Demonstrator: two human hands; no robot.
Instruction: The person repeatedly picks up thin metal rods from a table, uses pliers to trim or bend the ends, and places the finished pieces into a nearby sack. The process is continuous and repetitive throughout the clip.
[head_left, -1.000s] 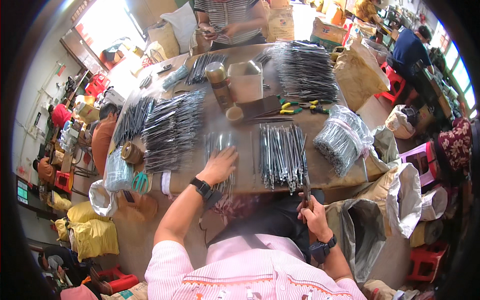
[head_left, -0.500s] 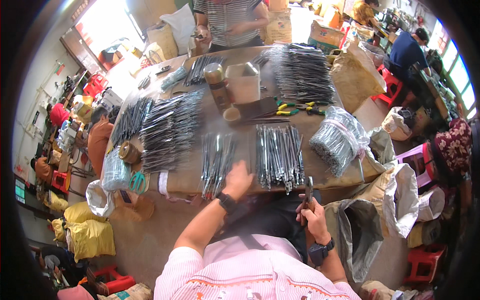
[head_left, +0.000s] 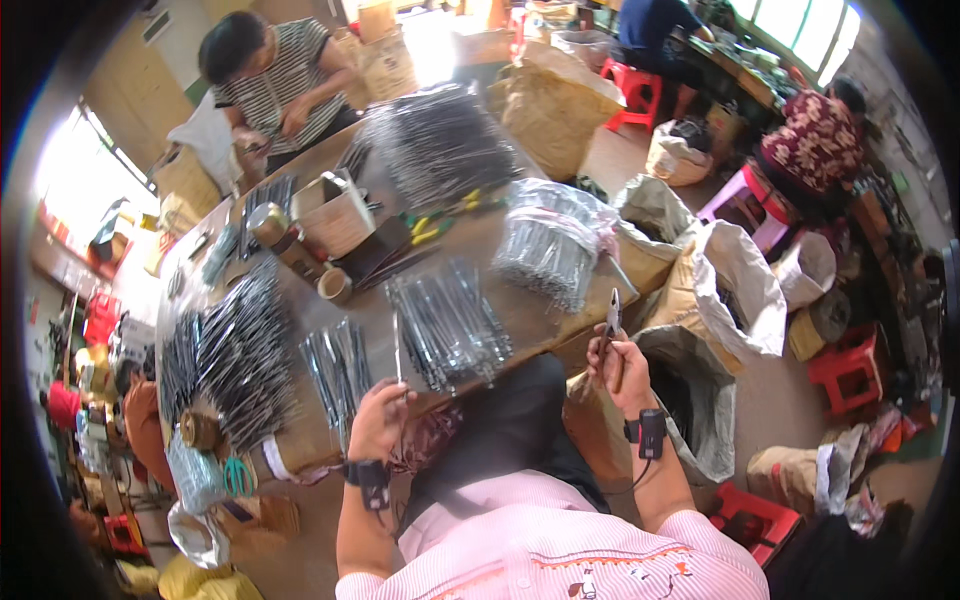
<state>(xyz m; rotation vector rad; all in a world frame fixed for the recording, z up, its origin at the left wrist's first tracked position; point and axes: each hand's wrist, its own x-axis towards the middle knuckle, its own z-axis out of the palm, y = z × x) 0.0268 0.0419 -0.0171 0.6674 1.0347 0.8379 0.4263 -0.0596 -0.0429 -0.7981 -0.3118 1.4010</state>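
- Step in hand: judged to be the handling of one piece, with a single metal strip (head_left: 399,358) picked out in the left hand (head_left: 380,420) and a hand tool, apparently pliers (head_left: 613,316), ready in the right hand (head_left: 622,375)
- Left fingers: closed on the strip near its lower end, thumb side toward the table
- Right fingers: clamped around the brown handles, tool head pointing up and away from the body; whether its jaws are parted cannot be told at this size
- Contact: strip and tool are well apart, the hands on either side of the lap
- Next move: in my judgement, any use of the tool calls for bringing the two hands together, keeping the strip steady and lining up its end with the tool head
- Position of strip: at the near edge of the table (head_left: 311,305), its far end lying in view between the small left bundle (head_left: 337,370) and the larger right bundle (head_left: 448,325)
- Appearance of strip: long, narrow, pale and shiny, straight as far as visible; surface marks and end shape too small to verify
- Surroundings: a plastic-wrapped bundle (head_left: 555,245) lies farther right, beyond the right hand
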